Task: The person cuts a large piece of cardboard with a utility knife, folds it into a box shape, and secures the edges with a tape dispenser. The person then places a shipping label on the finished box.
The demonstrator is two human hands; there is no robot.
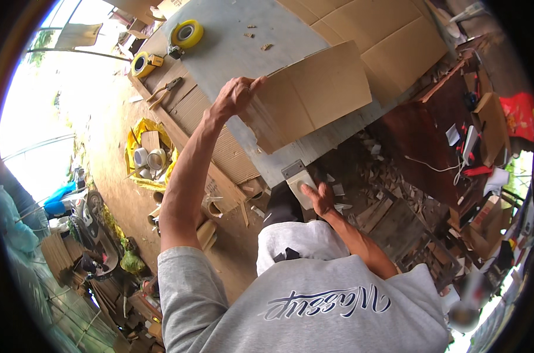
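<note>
My left hand [241, 96] is closed on the left edge of a brown cardboard piece [314, 94], creased down its middle and tilted up over the grey tabletop [232, 53]. Near the table's front edge, my right hand [321, 199] grips a flat, pale, blade-shaped tool [302, 183]. Its far end carries a dark grey metal strip with small holes; its exact kind does not show. A small gap separates this tool from the cardboard piece. The fingers under the tool are partly hidden.
Larger cardboard sheets [390, 41] cover the table's far right. Yellow tape rolls [187, 34] and pliers [164, 93] lie at the far left. A yellow bag of tape cores [152, 154] stands on the floor. Scraps litter the floor beside a dark red cabinet [426, 141].
</note>
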